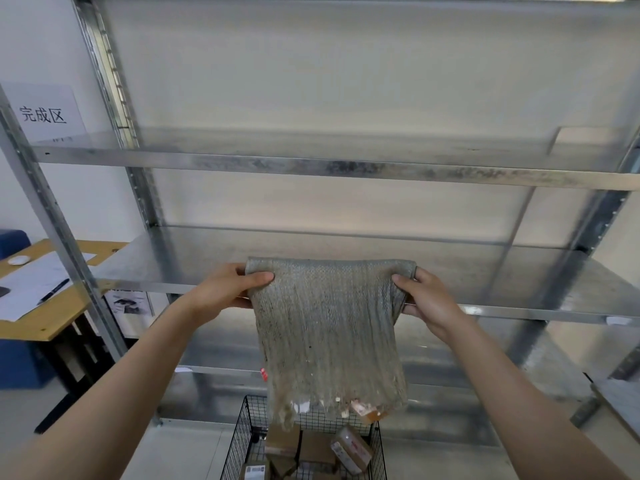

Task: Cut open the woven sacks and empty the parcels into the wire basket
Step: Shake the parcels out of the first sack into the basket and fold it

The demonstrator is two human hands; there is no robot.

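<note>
Fingers point(242, 270) of the left hand point(225, 289) are curled tight round the upper left corner of the woven sack point(329, 334), thumb pressed across its front. The right hand point(429, 299) pinches the upper right corner in the same way. Held up between them, the sack hangs upside down at the middle of the view, its closed end on top and its frayed, cut mouth pointing to six o'clock. A tan parcel point(369, 408) shows at the mouth, toward the sack's five o'clock corner, just above the wire basket point(242, 441). The black basket stands on the floor at six o'clock, directly beneath the sack, and several brown cardboard parcels point(349, 448) lie jumbled inside it.

Behind the sack, from nine o'clock round to three, stands a bare metal shelf rack point(311, 168). A wooden desk point(52, 320) sits at nine o'clock, beyond the rack's left post, with white papers point(31, 289) on it and a dark pen point(53, 291) lying across them. At ten o'clock a white sign point(43, 114) with printed characters hangs on the wall.
</note>
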